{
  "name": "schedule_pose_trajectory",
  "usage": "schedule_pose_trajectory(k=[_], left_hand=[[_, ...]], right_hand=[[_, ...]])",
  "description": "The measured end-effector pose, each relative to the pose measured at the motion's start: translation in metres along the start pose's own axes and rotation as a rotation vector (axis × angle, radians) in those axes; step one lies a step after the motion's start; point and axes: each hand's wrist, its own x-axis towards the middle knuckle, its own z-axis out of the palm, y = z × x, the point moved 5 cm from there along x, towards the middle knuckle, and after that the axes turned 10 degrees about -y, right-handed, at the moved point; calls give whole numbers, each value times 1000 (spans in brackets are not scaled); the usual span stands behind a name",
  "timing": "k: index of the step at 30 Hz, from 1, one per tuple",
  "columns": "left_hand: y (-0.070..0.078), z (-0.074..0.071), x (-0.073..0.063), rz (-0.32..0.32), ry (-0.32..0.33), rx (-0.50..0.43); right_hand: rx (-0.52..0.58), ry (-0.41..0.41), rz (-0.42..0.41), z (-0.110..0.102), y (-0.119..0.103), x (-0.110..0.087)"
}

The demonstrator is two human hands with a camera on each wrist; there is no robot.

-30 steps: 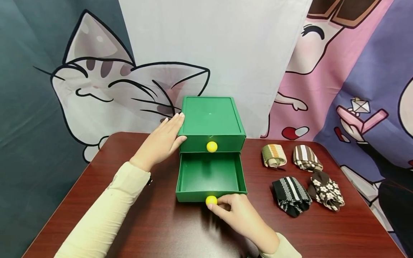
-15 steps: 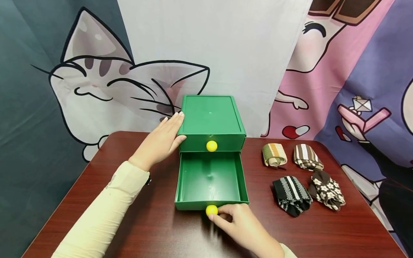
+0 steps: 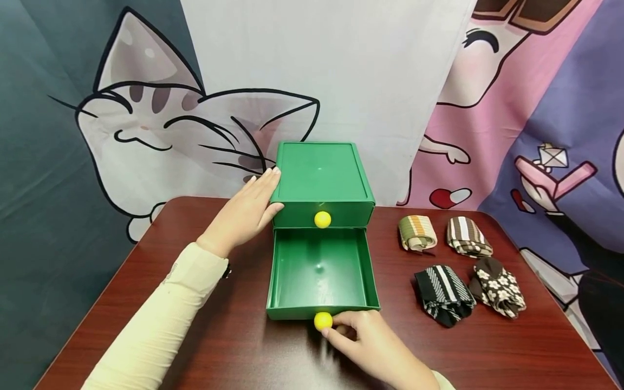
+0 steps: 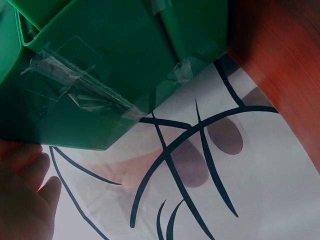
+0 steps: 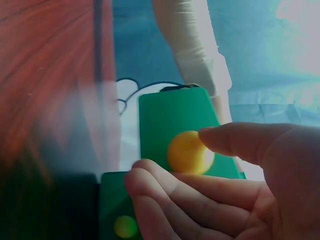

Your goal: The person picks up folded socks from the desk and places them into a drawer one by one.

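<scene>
A green two-drawer box (image 3: 322,172) stands on the table, its lower drawer (image 3: 319,271) pulled out and bare inside. My left hand (image 3: 241,216) rests with straight fingers against the box's left side, near the top edge. In the left wrist view, only some fingers (image 4: 25,172) show at the box's edge. With thumb and fingers, my right hand (image 3: 368,344) pinches the lower drawer's yellow knob (image 3: 323,321). The right wrist view shows a yellow knob (image 5: 190,152) between thumb and fingers. The upper drawer (image 3: 292,215), with its own yellow knob (image 3: 322,219), is closed.
Several folded socks lie to the right: a green-and-orange striped bundle (image 3: 417,233), a brown-and-white striped one (image 3: 469,236), a black one with white stripes (image 3: 444,295) and a brown floral one (image 3: 499,288). Behind the reddish-brown table (image 3: 229,336) hangs a cartoon-printed cloth (image 3: 370,81).
The right hand has drawn the lower drawer further out, toward the person, most of it in the first half second. The left hand has stayed on the box's side.
</scene>
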Motion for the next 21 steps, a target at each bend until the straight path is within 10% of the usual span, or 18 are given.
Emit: schedule_pose_trajectory(k=[8, 15, 21], left_hand=[[0, 0, -1, -3, -2, -7], [0, -1, -1, -2, -7, -1], [1, 0, -1, 3, 1, -4]], right_hand=[[56, -62, -117, -26, -9, -12], [22, 194, -376, -65, -17, -26], [-32, 360, -325, -98, -2, -27]])
